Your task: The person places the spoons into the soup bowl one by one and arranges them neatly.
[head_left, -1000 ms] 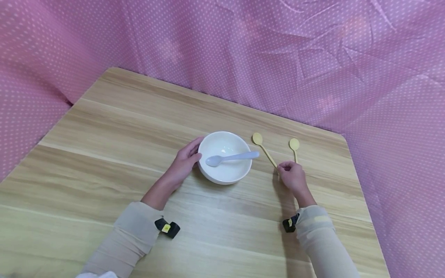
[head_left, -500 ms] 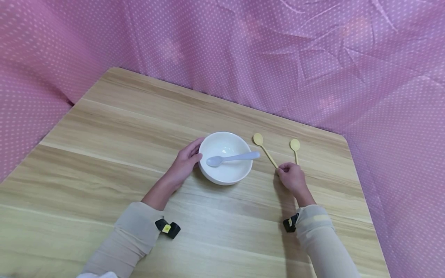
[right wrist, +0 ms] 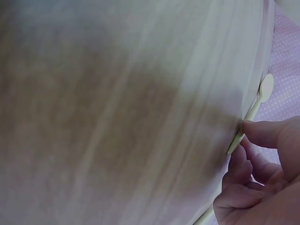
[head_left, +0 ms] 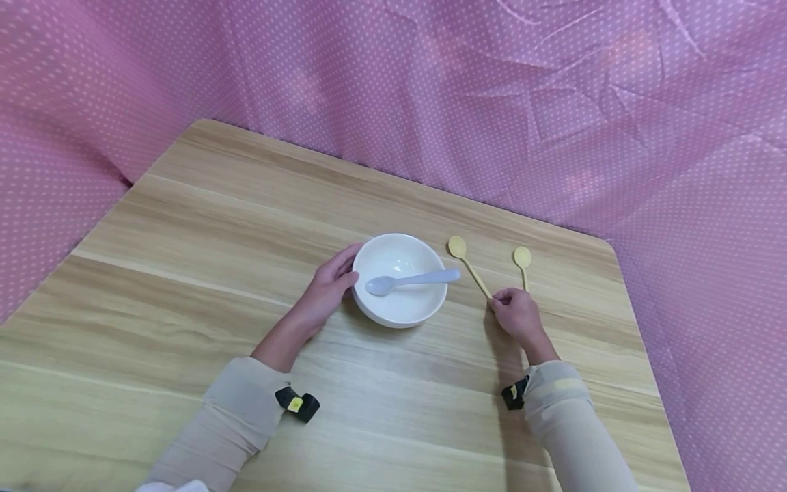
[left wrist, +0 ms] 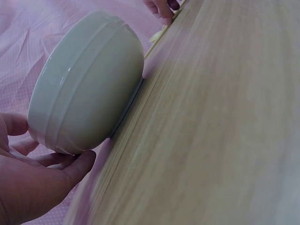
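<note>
A white bowl (head_left: pixel 399 309) stands on the table, and a pale blue spoon (head_left: pixel 424 277) lies across it with the handle over the right rim. My left hand (head_left: pixel 320 294) holds the bowl's left side, thumb at the rim and fingers curved along the outer wall, as the left wrist view shows too (left wrist: pixel 42 183). To the right, my right hand (head_left: pixel 519 316) pinches the handle end of a yellow spoon (head_left: pixel 472 272) between thumb and fingers. That spoon lies along the tabletop in the right wrist view. A second yellow spoon (head_left: pixel 522 258) lies beyond the hand, its handle partly hidden.
The wood-grain table (head_left: pixel 203 225) reaches out on all sides of the bowl. A pink dotted cloth (head_left: pixel 393 102) hangs behind it and at both sides. Black devices sit at both wrists, by the rolled beige sleeves (head_left: pixel 246 393).
</note>
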### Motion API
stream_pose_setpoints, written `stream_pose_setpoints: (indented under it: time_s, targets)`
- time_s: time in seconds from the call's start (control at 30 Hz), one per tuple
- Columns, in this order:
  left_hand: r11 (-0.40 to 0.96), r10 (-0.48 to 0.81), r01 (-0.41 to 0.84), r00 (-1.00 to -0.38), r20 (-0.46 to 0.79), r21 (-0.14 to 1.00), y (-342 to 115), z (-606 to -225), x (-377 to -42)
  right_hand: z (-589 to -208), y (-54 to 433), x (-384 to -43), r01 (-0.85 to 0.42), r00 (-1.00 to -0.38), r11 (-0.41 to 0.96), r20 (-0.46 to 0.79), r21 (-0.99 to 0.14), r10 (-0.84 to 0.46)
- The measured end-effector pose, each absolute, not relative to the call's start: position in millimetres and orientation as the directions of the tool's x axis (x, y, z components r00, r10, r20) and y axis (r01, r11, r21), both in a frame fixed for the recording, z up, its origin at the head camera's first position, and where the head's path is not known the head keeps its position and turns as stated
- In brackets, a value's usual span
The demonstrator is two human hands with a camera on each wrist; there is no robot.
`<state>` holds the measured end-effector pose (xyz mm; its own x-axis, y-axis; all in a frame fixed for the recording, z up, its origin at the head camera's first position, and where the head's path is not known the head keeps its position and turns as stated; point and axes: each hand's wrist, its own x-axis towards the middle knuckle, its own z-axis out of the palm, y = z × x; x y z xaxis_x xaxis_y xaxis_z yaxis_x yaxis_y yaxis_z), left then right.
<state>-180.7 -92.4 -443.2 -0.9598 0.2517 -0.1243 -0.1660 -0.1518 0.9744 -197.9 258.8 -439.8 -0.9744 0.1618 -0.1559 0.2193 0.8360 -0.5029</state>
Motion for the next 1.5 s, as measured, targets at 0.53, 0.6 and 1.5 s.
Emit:
stream_pose_setpoints:
  time_s: [0.53, 0.6, 1.5]
  targets:
    - [-0.151, 0.246, -0.14, -0.964, -0.1, 0.979, -91.8, -444.8, -180.3, -439.3, 260.8, -199.3, 0.203, -0.975, 0.852, -0.176, -0.483, 0.132]
    - [-0.147, 0.242, -0.146, -0.964, -0.107, 0.978, -91.5, -445.3, -180.3, -439.1, 260.6, -198.8, 0.198, -0.976, 0.855, -0.176, -0.479, 0.127]
    - [-0.158, 0.249, -0.13, -0.965, -0.088, 0.979, -91.5, -448.5, -178.8, -427.2, 256.0, -196.1, 0.234, -0.97, 0.805, -0.187, -0.546, 0.155]
